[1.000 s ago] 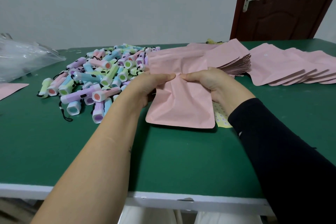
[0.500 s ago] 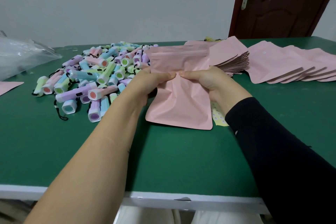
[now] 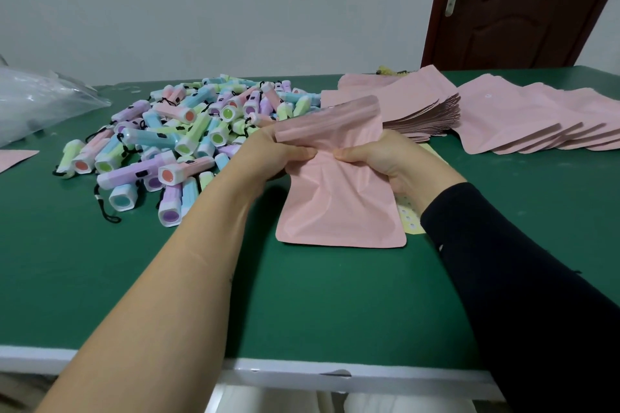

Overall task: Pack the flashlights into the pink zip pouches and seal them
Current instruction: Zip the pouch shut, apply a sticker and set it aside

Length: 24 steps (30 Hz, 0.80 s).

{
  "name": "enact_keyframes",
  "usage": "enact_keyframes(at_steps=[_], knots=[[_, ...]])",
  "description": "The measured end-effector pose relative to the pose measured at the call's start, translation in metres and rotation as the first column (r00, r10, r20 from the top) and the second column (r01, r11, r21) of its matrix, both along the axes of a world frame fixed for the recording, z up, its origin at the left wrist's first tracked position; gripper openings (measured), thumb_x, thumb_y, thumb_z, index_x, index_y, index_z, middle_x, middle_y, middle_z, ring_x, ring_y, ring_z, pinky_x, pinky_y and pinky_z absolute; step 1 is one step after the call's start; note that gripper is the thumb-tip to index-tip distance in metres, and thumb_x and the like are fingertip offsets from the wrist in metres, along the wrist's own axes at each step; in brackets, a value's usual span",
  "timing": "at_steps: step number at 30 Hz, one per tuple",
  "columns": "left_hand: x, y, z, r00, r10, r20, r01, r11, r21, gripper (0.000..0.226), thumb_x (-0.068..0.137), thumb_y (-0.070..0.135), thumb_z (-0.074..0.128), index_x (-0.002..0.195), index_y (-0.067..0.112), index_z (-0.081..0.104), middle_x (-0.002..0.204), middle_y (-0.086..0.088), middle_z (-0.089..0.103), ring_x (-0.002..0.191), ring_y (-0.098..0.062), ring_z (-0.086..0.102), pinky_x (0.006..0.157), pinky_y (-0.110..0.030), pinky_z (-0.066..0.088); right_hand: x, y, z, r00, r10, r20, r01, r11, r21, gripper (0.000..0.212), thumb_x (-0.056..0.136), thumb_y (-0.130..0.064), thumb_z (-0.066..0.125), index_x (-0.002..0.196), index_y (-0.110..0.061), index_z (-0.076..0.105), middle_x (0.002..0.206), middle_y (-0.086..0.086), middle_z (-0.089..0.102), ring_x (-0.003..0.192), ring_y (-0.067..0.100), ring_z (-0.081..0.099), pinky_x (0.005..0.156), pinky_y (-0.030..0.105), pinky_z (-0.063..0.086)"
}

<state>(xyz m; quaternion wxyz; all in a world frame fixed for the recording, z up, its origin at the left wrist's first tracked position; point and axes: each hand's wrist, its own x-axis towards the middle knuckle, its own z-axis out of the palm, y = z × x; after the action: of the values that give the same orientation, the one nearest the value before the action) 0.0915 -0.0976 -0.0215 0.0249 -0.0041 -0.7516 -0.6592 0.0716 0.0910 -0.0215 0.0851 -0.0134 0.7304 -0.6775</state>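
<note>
Pink pouch [image 3: 339, 208] between both hands [image 3: 271, 159] [image 3: 385, 162]

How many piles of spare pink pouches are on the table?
2: a stack behind the held pouch; a fanned row far right. The pink piece at the left edge may be another.

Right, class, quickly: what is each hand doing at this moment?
Left hand: gripping the pink pouch near its top.
Right hand: gripping the same pouch, opposite side.
</note>
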Motion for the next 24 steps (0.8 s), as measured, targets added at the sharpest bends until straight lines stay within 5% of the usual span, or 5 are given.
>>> enact_keyframes(at_steps=[9, 12, 18, 24], knots=[[0.004, 0.004, 0.0, 0.999, 0.031, -0.008, -0.031, 0.998, 0.06, 0.011, 0.085, 0.01, 0.074, 0.091, 0.02, 0.074, 0.081, 0.0, 0.073, 0.067, -0.012, 0.065, 0.068, -0.024, 0.054, 0.001, 0.0, 0.0, 0.999, -0.028, -0.039, 0.029, 0.999, 0.034, 0.035, 0.072, -0.006, 0.083, 0.105, -0.005, 0.071, 0.095, 0.012, 0.074, 0.084, 0.029, 0.072, 0.083, 0.046, 0.058], [0.004, 0.007, 0.002, 0.995, 0.096, -0.009, -0.095, 0.993, 0.066, 0.007, 0.089, 0.015, 0.071, 0.085, 0.02, 0.07, 0.064, 0.007, 0.069, 0.052, -0.006, 0.059, 0.054, -0.019, 0.05, 0.002, -0.002, 0.0, 0.998, -0.053, -0.037, 0.054, 0.998, 0.036, 0.042, 0.07, -0.01, 0.085, 0.107, -0.001, 0.069, 0.096, 0.014, 0.073, 0.085, 0.031, 0.072, 0.083, 0.047, 0.058], [0.007, 0.011, 0.004, 0.98, 0.18, -0.083, -0.177, 0.983, 0.047, 0.015, 0.093, 0.014, 0.066, 0.078, 0.019, 0.066, 0.054, 0.013, 0.065, 0.042, 0.001, 0.053, 0.043, -0.011, 0.04, 0.002, -0.004, -0.001, 0.995, -0.065, -0.072, 0.066, 0.998, 0.015, 0.034, 0.069, -0.012, 0.086, 0.099, -0.004, 0.071, 0.077, 0.004, 0.075, 0.06, 0.014, 0.071, 0.052, 0.023, 0.055], [0.007, 0.011, 0.003, 0.959, 0.239, -0.152, -0.236, 0.971, 0.038, 0.005, 0.092, 0.009, 0.064, 0.093, 0.011, 0.069, 0.071, 0.004, 0.066, 0.046, 0.004, 0.055, 0.047, -0.009, 0.041, 0.001, -0.003, -0.002, 0.994, -0.068, -0.084, 0.072, 0.996, 0.056, 0.041, 0.068, -0.016, 0.087, 0.103, -0.005, 0.069, 0.089, 0.008, 0.074, 0.074, 0.022, 0.072, 0.067, 0.031, 0.059]])
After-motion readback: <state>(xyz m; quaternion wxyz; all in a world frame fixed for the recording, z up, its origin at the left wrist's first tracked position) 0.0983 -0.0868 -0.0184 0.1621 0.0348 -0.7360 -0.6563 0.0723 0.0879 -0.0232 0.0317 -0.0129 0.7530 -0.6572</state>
